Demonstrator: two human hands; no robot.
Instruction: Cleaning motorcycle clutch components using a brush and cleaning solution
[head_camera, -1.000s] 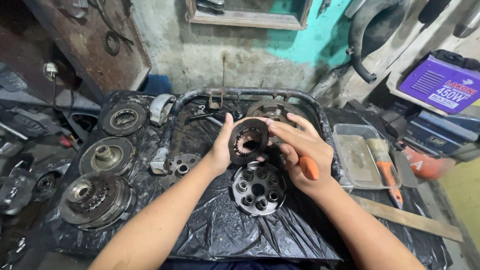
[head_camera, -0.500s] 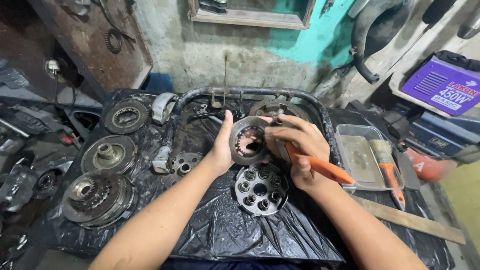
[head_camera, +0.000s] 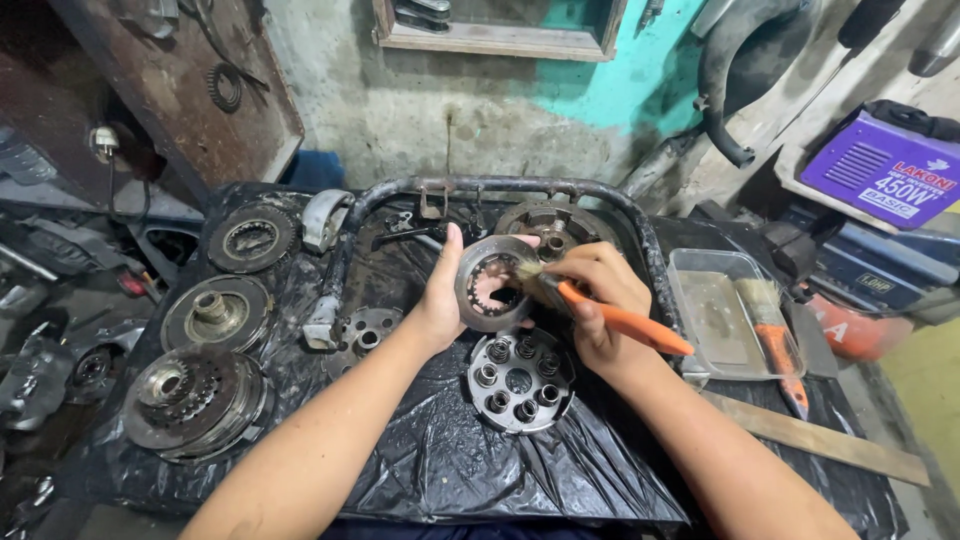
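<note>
Bench: black plastic sheet (head_camera: 430, 470) spread over the whole top, crinkly and greasy-looking, with a bent black tube frame (head_camera: 500, 186) lying across the back of it.
Room: rough grey concrete wall with a patch of turquoise paint, a wooden-framed shelf up top, and a rusty metal panel (head_camera: 190, 90) leaning on the left.
Left of the bench: three round clutch assemblies (head_camera: 200, 400) in a loose column, all dirty metal, sitting apart from each other.
Right of the bench: clear plastic tray (head_camera: 720, 310) with a second orange-handled brush (head_camera: 775, 345) lying partly in it, and a purple box-shaped machine (head_camera: 885, 170) further back.
Left hand (head_camera: 440, 300): reaches in from below, palm toward the camera's right, thumb up, fingers wrapped round the edge of a toothed metal ring (head_camera: 492, 282) and holding it upright off the sheet.
Right hand (head_camera: 595, 295): fingers closed tight on an orange-handled brush (head_camera: 610, 318), pinched near the bristle end, bristles touching the ring's inner face.
Ring location: mid-bench, between both hands, just above a round plate with six springs (head_camera: 520, 380) that lies flat on the plastic.
Forearms: both bare, angled in from the bottom edge.
</note>
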